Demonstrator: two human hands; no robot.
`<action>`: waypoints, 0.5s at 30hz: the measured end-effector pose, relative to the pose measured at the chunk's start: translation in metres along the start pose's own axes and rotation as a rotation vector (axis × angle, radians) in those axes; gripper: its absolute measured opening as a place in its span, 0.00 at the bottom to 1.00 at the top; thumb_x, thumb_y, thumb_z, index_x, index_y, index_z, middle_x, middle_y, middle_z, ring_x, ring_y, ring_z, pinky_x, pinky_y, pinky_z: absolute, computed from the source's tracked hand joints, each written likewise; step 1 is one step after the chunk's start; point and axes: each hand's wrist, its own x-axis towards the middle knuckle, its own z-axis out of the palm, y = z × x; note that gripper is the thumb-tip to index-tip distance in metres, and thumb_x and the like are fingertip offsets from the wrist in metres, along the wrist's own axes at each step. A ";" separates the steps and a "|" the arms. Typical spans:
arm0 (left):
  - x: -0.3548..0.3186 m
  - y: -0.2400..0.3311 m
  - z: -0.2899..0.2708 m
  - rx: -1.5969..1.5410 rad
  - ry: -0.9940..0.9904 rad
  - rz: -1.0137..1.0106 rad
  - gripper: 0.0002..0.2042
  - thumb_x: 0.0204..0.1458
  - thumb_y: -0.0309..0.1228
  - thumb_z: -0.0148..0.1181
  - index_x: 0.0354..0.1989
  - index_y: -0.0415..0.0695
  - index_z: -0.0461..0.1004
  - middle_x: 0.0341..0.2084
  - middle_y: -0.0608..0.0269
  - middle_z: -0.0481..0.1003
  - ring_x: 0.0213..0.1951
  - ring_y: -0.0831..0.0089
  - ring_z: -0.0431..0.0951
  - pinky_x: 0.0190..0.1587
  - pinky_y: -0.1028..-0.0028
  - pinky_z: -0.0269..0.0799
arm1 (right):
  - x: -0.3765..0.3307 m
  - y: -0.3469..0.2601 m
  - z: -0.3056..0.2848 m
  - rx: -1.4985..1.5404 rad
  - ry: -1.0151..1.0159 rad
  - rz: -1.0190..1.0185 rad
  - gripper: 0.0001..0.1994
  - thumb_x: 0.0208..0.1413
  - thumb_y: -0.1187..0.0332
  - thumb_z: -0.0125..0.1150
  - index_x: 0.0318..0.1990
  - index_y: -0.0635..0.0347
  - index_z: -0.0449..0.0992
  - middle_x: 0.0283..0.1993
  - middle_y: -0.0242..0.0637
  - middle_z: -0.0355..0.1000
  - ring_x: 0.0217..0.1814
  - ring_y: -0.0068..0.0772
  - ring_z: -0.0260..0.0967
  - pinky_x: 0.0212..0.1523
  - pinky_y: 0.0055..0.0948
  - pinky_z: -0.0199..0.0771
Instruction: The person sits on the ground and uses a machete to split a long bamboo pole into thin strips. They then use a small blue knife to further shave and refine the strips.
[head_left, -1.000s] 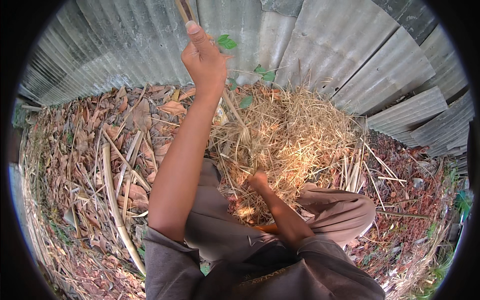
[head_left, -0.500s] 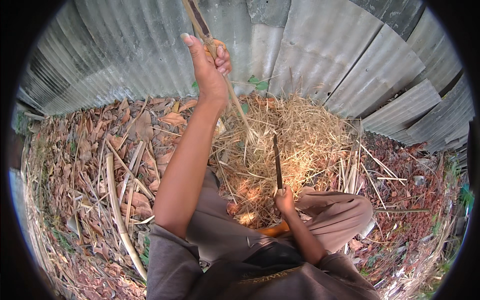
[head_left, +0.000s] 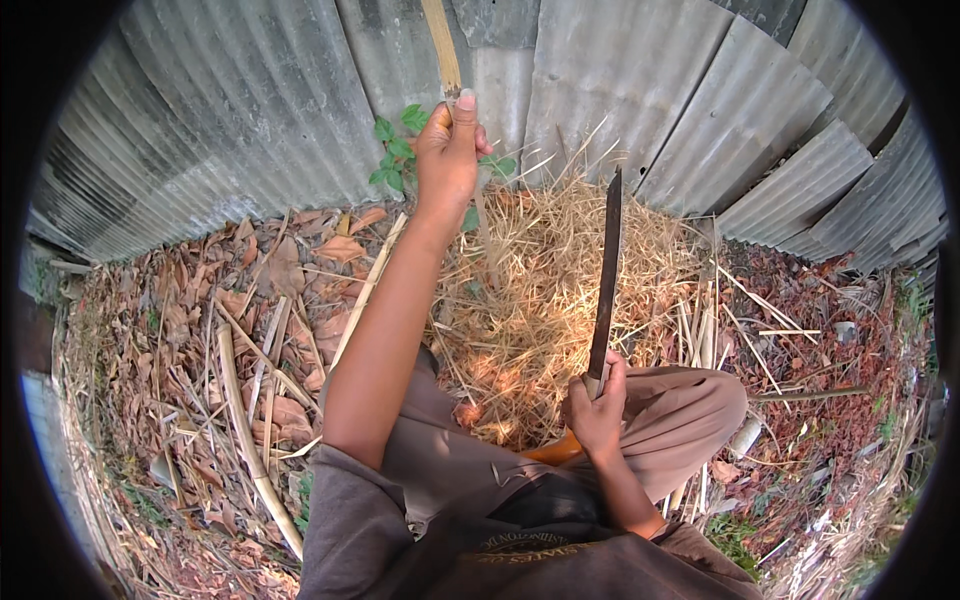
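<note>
My left hand (head_left: 450, 150), stretched far out, is closed around a split bamboo strip (head_left: 441, 45) that rises past the top of the picture. A faint, blurred length hangs below that fist, over the straw-coloured shavings. In my right hand (head_left: 596, 405), close to my folded knee, is the handle of a machete (head_left: 608, 265). Its long dark blade points away from me and up, apart from the strip. Between my arms and beyond my legs lies a heap of bamboo shavings (head_left: 560, 270). Another pale strip (head_left: 370, 290) lies along my left forearm, partly hidden by it.
A corrugated metal fence (head_left: 240, 110) closes off the far side. Dry leaves (head_left: 285, 270) and a thick bamboo length (head_left: 243, 430) lie at left. Several loose strips (head_left: 700, 325) lie right of the heap. A green plant (head_left: 395, 155) grows by the fence.
My left hand has shifted right, and the strip in it stands more upright. My right hand has come right, and the machete blade reaches farther up. The strip by my left forearm now shows.
</note>
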 end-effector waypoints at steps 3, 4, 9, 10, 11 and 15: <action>0.003 -0.009 -0.009 0.026 0.022 0.062 0.21 0.59 0.53 0.48 0.25 0.49 0.60 0.18 0.72 0.59 0.23 0.81 0.59 0.29 0.79 0.59 | 0.002 -0.022 0.027 0.151 -0.100 -0.095 0.20 0.54 0.82 0.49 0.54 0.62 0.54 0.21 0.22 0.57 0.18 0.10 0.54 0.18 0.16 0.53; 0.005 -0.008 -0.009 0.028 0.035 0.057 0.21 0.59 0.53 0.48 0.25 0.49 0.59 0.18 0.73 0.58 0.23 0.81 0.58 0.28 0.79 0.59 | 0.009 -0.020 0.036 0.132 -0.145 -0.163 0.21 0.54 0.82 0.49 0.54 0.60 0.54 0.20 0.20 0.55 0.17 0.09 0.54 0.17 0.15 0.54; 0.014 -0.014 -0.003 0.023 0.094 0.147 0.21 0.60 0.51 0.47 0.23 0.47 0.60 0.15 0.75 0.58 0.18 0.86 0.56 0.20 0.81 0.54 | 0.058 0.167 0.095 -0.504 -0.201 0.014 0.21 0.52 0.74 0.52 0.53 0.66 0.57 0.20 0.40 0.65 0.20 0.31 0.65 0.23 0.30 0.65; 0.014 -0.019 0.007 0.023 0.097 0.138 0.21 0.60 0.51 0.47 0.23 0.47 0.59 0.15 0.76 0.58 0.18 0.86 0.55 0.20 0.81 0.53 | 0.065 0.240 0.095 -0.695 -0.229 0.086 0.21 0.51 0.72 0.52 0.53 0.67 0.58 0.21 0.44 0.66 0.20 0.36 0.66 0.24 0.32 0.67; 0.012 -0.028 -0.008 0.066 0.135 0.138 0.21 0.60 0.51 0.47 0.23 0.48 0.59 0.14 0.76 0.57 0.18 0.87 0.55 0.20 0.81 0.53 | 0.063 0.239 0.115 -0.614 -0.235 0.076 0.20 0.51 0.72 0.51 0.52 0.67 0.59 0.20 0.42 0.66 0.19 0.35 0.65 0.24 0.33 0.67; 0.008 -0.033 -0.033 0.081 0.167 0.089 0.21 0.59 0.53 0.46 0.24 0.49 0.59 0.16 0.75 0.56 0.20 0.84 0.55 0.23 0.80 0.54 | 0.073 0.187 0.101 0.465 -0.454 0.793 0.12 0.53 0.74 0.47 0.46 0.65 0.63 0.17 0.35 0.61 0.13 0.29 0.58 0.22 0.32 0.67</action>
